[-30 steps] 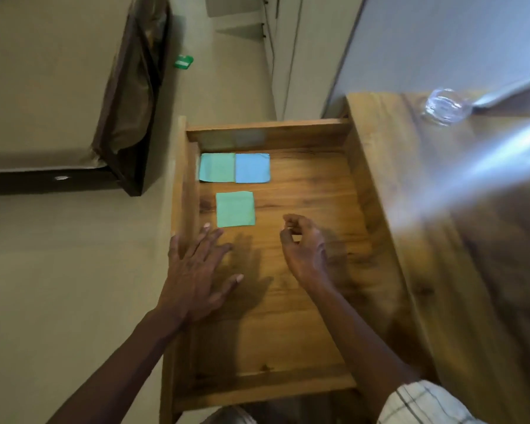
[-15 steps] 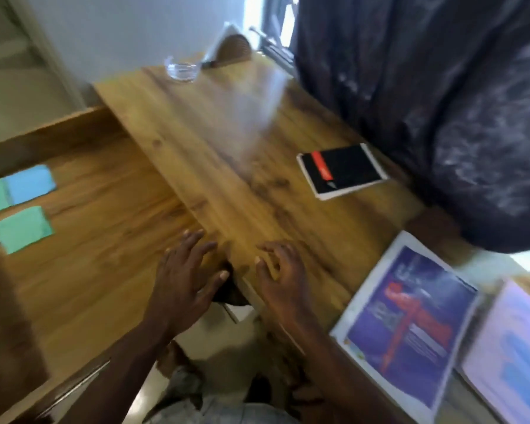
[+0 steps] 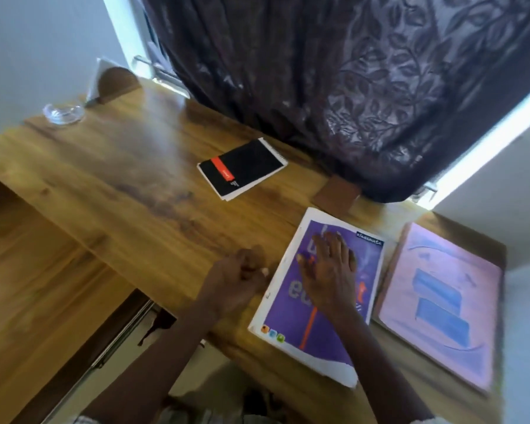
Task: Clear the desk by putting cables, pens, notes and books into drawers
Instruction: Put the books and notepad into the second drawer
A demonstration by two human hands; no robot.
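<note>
Purple notebook (image 3: 334, 338) at desk's (image 3: 120, 179) 4 o'clock now under my right hand (image 3: 327, 270), fingers spread flat, no grip. Left hand (image 3: 236, 276), loosely curled, empty, has left the drawer (image 3: 28, 286). Notes done; books next.

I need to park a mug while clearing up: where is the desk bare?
Bare wood runs from the glass dish to the black notepad, and forward to the left hand. Crowded on the right: purple book under the right hand, pink book beside.
</note>
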